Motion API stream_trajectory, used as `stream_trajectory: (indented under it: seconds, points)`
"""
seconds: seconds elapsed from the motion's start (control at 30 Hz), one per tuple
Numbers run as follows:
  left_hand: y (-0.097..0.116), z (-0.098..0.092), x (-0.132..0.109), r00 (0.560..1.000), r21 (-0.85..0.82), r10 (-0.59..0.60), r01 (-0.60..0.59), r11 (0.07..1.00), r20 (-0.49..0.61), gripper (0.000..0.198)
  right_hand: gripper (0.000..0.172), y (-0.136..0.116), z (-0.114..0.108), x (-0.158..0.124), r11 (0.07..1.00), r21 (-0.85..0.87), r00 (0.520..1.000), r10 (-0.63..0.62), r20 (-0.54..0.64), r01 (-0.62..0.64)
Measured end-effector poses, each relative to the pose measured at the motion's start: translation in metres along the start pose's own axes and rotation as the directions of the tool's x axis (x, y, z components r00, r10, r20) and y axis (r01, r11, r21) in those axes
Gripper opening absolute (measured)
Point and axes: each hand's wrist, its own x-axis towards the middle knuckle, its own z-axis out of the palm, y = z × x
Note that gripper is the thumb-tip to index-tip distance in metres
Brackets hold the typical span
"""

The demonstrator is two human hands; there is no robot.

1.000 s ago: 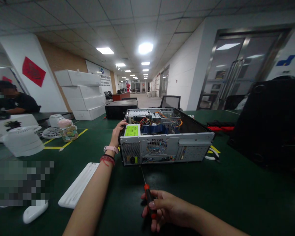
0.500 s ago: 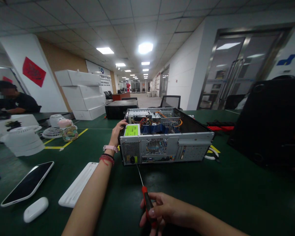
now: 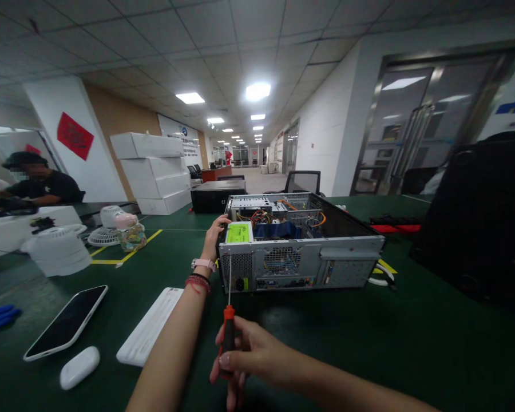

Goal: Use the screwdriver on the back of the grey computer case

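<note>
An open grey computer case (image 3: 302, 260) lies on the green table, its back panel facing me and its cables and a green-labelled power supply (image 3: 239, 232) showing inside. My left hand (image 3: 215, 231) grips the case's left top edge, fingers curled over it. My right hand (image 3: 251, 357) is closed round the red-and-black handle of a screwdriver (image 3: 228, 326). The thin shaft points up, and its tip stands against the back panel's upper left corner beside the power supply.
Left of my arm lie a white keyboard (image 3: 149, 325), a phone (image 3: 66, 322) and a white mouse (image 3: 79, 367). White fans (image 3: 58, 249) and a jar stand further left, where another person sits. A black case (image 3: 483, 214) fills the right.
My right hand has swung the screwdriver left and up, from pointing at the panel's bottom edge to its upper left corner. The camera shifted slightly. My left hand stays put.
</note>
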Motion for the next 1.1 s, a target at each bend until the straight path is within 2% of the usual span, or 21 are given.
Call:
stream_trajectory:
  seconds: [0.07,0.17,0.33,0.53,0.8,1.1]
  points:
    - [0.000,0.000,0.000,1.000,-0.013,-0.006,0.006,1.000,-0.007,0.025,0.049,-0.003,0.005,0.009,1.000,0.003,0.999,-0.025,0.024,0.025]
    - [-0.001,0.000,0.001,1.000,-0.020,-0.009,0.008,1.000,-0.012,0.025,0.046,0.001,0.006,0.013,0.999,-0.036,1.000,-0.026,-0.018,0.025]
    - [-0.004,-0.003,0.003,1.000,0.008,-0.011,0.010,1.000,0.025,0.026,0.049,0.006,0.000,0.005,0.999,-0.054,0.999,-0.001,-0.052,-0.002]
    - [-0.004,-0.004,0.004,1.000,0.036,-0.005,0.004,0.999,0.028,0.028,0.045,-0.007,-0.003,0.000,0.995,-0.102,0.995,-0.030,-0.094,0.020]
    - [-0.003,-0.004,0.002,0.999,0.020,0.003,-0.004,1.000,0.037,0.028,0.047,-0.004,-0.001,0.001,0.995,-0.094,0.998,0.018,-0.061,-0.024]
    - [-0.001,-0.003,0.002,1.000,0.028,-0.002,0.002,1.000,0.021,0.028,0.045,-0.003,-0.002,0.001,0.993,-0.114,0.997,-0.006,-0.075,-0.003]
